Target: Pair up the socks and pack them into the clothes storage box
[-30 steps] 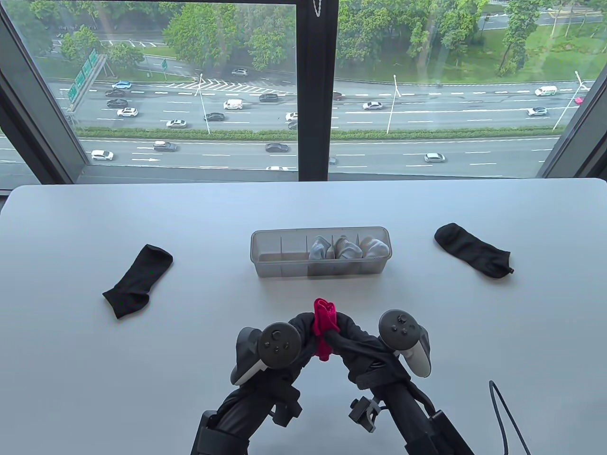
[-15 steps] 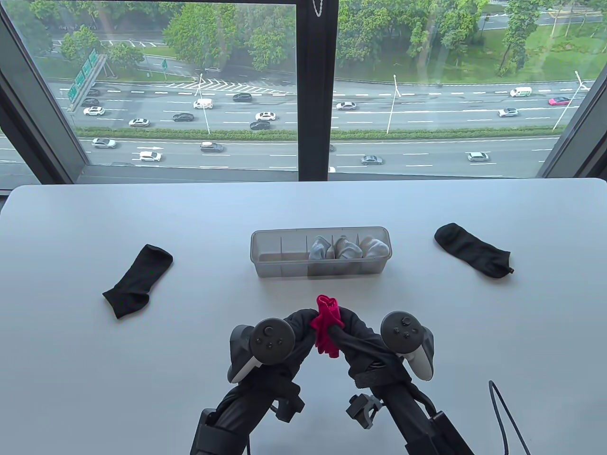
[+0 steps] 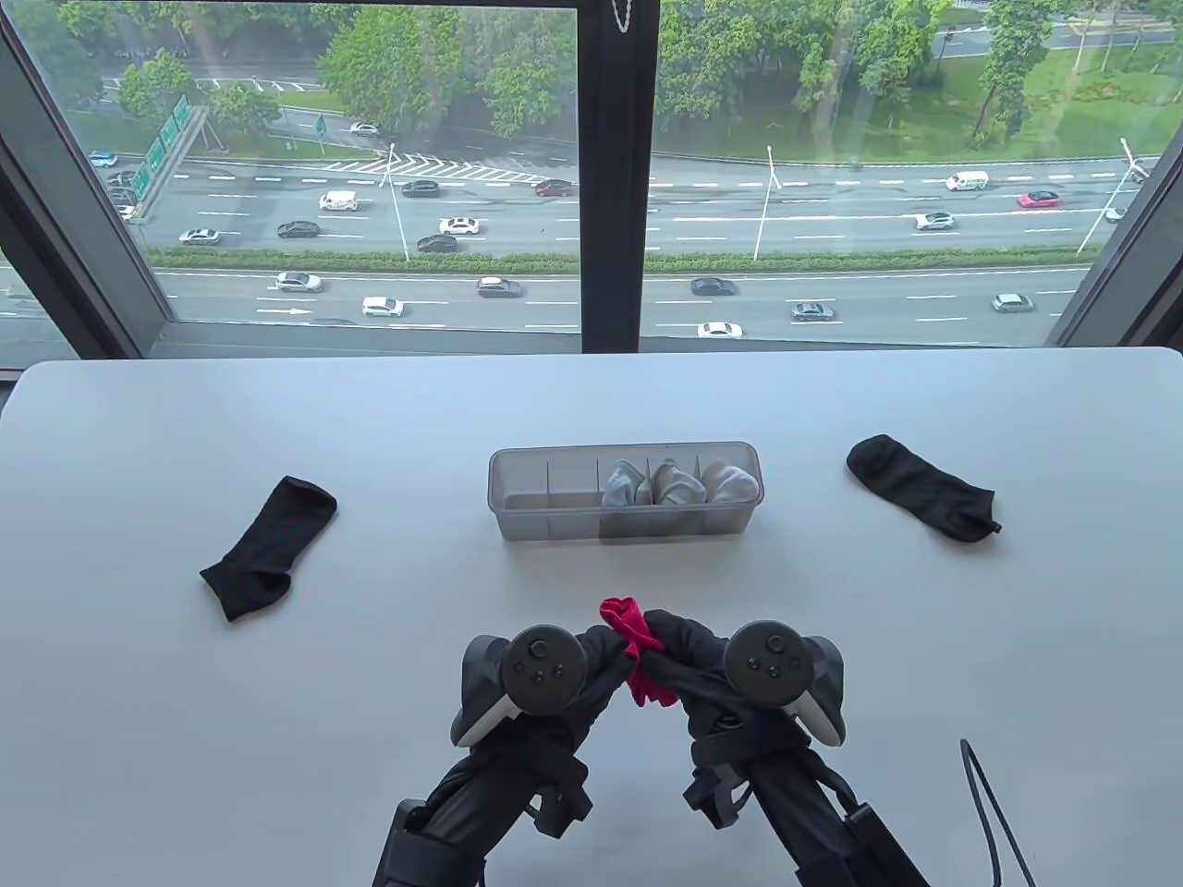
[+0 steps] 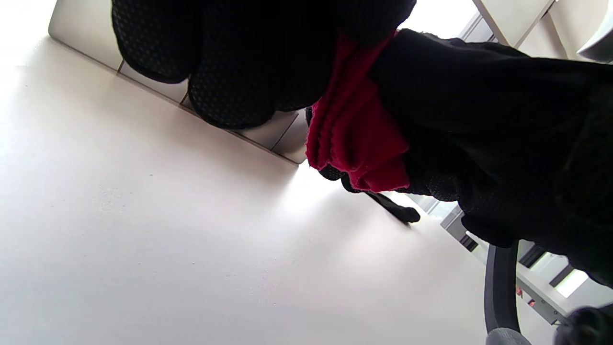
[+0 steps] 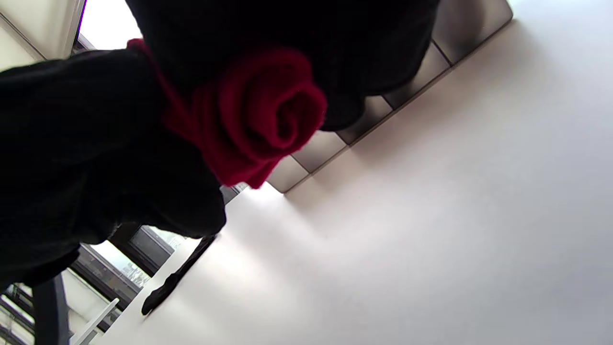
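A rolled red sock bundle hangs above the table's near middle, gripped between both hands. My left hand holds it from the left and my right hand from the right, fingers curled round it. In the right wrist view the red roll shows its spiral end; in the left wrist view the red cloth is pinched between the gloves. The clear divided storage box stands beyond, with three pale sock bundles in its right compartments. One black sock lies at left, another black sock at right.
The box's two left compartments hold nothing. A black cable loops on the table at the lower right. The far table edge meets a large window.
Both hands have drawn a little toward me and closer together, and the red bundle looks smaller and tighter between them. The black socks and the box have not moved.
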